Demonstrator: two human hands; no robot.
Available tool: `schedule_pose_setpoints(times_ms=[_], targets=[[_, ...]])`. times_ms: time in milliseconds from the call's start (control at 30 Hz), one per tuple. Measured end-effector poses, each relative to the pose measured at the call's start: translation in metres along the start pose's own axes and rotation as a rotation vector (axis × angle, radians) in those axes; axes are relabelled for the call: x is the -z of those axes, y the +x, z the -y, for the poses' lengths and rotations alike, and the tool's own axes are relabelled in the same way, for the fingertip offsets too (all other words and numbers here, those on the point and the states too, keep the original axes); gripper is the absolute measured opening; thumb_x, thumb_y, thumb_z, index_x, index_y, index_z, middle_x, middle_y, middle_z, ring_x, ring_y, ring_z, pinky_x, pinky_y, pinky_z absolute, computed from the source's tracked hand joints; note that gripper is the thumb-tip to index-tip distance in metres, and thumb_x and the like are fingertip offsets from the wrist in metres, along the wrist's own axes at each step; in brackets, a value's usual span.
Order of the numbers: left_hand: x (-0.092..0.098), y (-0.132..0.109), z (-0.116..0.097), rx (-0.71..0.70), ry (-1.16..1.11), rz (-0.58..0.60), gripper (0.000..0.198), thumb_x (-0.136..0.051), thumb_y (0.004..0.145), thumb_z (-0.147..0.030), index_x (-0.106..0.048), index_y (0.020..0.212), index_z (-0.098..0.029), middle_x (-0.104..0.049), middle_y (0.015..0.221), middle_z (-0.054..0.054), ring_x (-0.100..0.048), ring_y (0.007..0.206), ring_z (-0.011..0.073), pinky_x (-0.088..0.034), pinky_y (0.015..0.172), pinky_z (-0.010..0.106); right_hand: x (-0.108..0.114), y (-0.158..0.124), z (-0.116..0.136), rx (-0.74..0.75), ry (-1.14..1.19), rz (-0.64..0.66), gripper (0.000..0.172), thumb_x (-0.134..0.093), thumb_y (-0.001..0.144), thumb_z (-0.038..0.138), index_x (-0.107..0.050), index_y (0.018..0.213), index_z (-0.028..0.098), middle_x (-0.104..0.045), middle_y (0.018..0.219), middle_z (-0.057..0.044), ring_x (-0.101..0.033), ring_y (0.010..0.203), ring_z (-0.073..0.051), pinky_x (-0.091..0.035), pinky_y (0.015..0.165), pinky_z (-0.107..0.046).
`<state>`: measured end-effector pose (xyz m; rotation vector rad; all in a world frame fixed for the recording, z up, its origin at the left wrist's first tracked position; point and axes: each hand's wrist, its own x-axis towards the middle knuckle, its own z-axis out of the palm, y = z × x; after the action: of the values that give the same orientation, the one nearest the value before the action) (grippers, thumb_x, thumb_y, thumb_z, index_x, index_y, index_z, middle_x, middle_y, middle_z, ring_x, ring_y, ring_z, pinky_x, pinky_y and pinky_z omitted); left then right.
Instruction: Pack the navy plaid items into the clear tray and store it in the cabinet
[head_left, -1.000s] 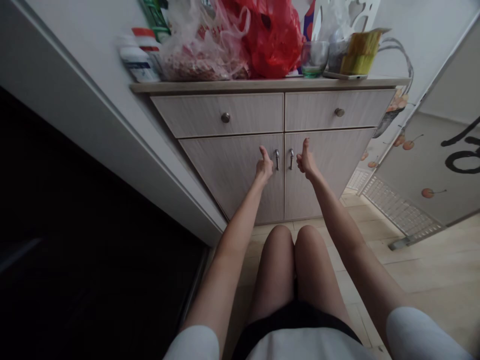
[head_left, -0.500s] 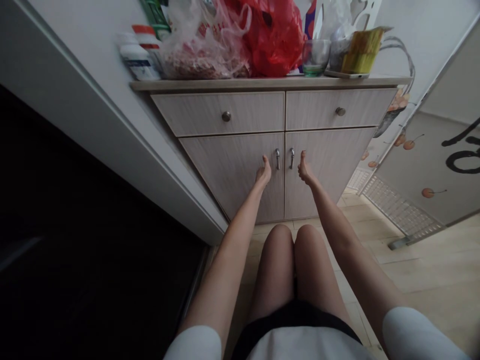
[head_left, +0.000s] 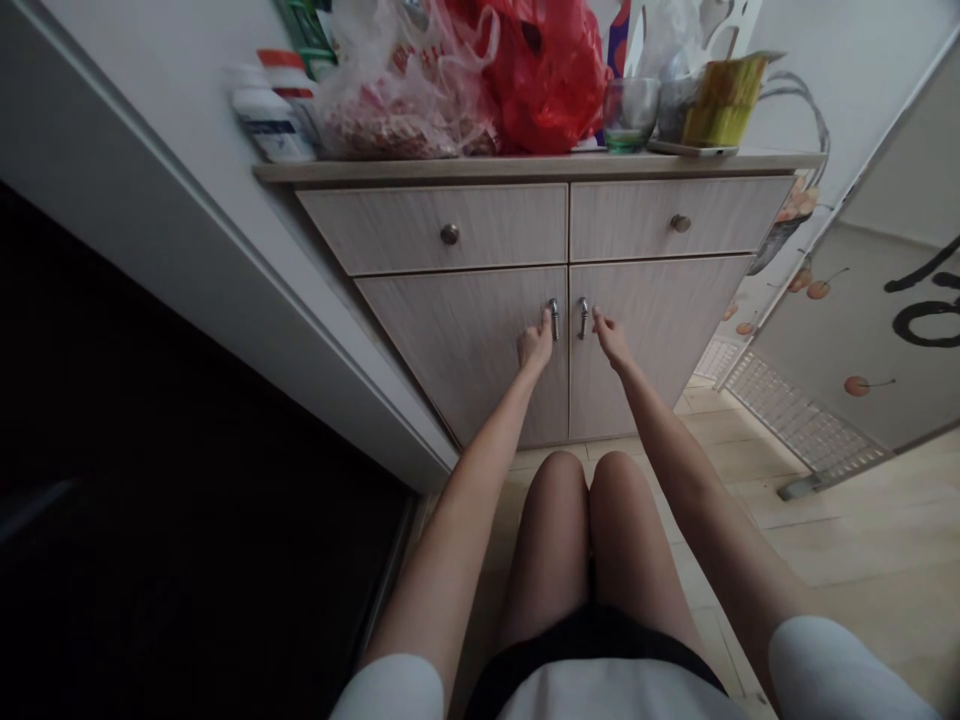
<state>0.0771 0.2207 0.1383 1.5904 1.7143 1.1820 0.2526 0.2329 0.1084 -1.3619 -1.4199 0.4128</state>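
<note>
White bottle [head_left: 261,103], far left of the tabletop [head_left: 450,172]: dark-blue label [head_left: 274,133], too blurred to read. My left hand [head_left: 535,346] is right up at the left handle [head_left: 555,320]; can't tell if the fingers grip or merely touch. Right handle [head_left: 583,318], then my right hand [head_left: 613,342] just beside it, fingers curled, opening unclear. Step looks like taking both handles, doors [head_left: 442,330] shut; a grip calls for fingers hooked behind each. Panel [head_left: 847,300], right: black lettering [head_left: 928,342], cut off.

Home: household cabinet [head_left: 442,330], red bag [head_left: 546,90], cherry-decorated panel [head_left: 847,320].
</note>
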Motion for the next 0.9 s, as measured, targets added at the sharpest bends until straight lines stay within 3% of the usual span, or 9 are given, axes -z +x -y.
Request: schedule_pose_setpoints(times_ms=[100, 167, 367, 600, 900], targets=[[-0.011, -0.003, -0.004, -0.184, 0.065, -0.103, 0.034, -0.048, 0.099, -0.048, -0.064, 0.095, -0.018, -0.071, 0.100, 0.016, -0.066, 0.101, 0.0269, -0.046, 0.084, 0.032, -0.010, 0.001, 0.005, -0.014, 0.004, -0.048, 0.057, -0.045, 0.087, 0.075, -0.058, 0.079, 0.020, -0.064, 0.076, -0.008, -0.061, 0.073, -0.021, -0.046, 0.070, -0.033], [-0.019, -0.005, -0.004, -0.227, 0.083, -0.099, 0.024, -0.050, 0.099, -0.037, -0.062, 0.105, -0.017, -0.070, 0.111, 0.018, -0.065, 0.108, 0.0268, -0.046, 0.090, 0.033, -0.017, 0.001, 0.008, 0.001, 0.004, -0.080, 0.046, -0.052, 0.088, 0.065, -0.057, 0.082, 0.020, -0.065, 0.081, -0.009, -0.061, 0.074, -0.021, -0.047, 0.073, -0.033], [-0.029, -0.004, 0.000, -0.185, 0.127, -0.023, 0.022, -0.043, 0.101, -0.026, -0.063, 0.104, -0.017, -0.071, 0.101, 0.016, -0.068, 0.101, 0.0275, -0.047, 0.090, 0.036, -0.025, 0.002, 0.010, -0.013, 0.012, -0.088, 0.033, -0.055, 0.090, 0.051, -0.060, 0.087, 0.019, -0.067, 0.087, -0.011, -0.063, 0.081, -0.021, -0.048, 0.077, -0.033], [-0.015, -0.022, 0.006, -0.221, 0.143, -0.009, 0.019, -0.045, 0.099, -0.025, -0.063, 0.095, -0.019, -0.072, 0.097, 0.014, -0.069, 0.096, 0.0257, -0.046, 0.086, 0.033, -0.019, -0.018, 0.009, 0.094, -0.046, -0.069, 0.036, -0.042, 0.094, 0.046, -0.064, 0.089, 0.018, -0.068, 0.090, -0.012, -0.062, 0.083, -0.022, -0.046, 0.081, -0.035], [0.021, -0.088, 0.025, -0.303, 0.088, -0.024, 0.019, -0.046, 0.099, -0.024, -0.062, 0.090, -0.020, -0.075, 0.095, 0.011, -0.070, 0.093, 0.0219, -0.047, 0.089, 0.031, 0.029, -0.082, 0.014, 0.186, -0.055, -0.086, 0.043, -0.040, 0.096, 0.056, -0.062, 0.088, 0.020, -0.068, 0.089, -0.011, -0.059, 0.075, -0.021, -0.046, 0.076, -0.035]])
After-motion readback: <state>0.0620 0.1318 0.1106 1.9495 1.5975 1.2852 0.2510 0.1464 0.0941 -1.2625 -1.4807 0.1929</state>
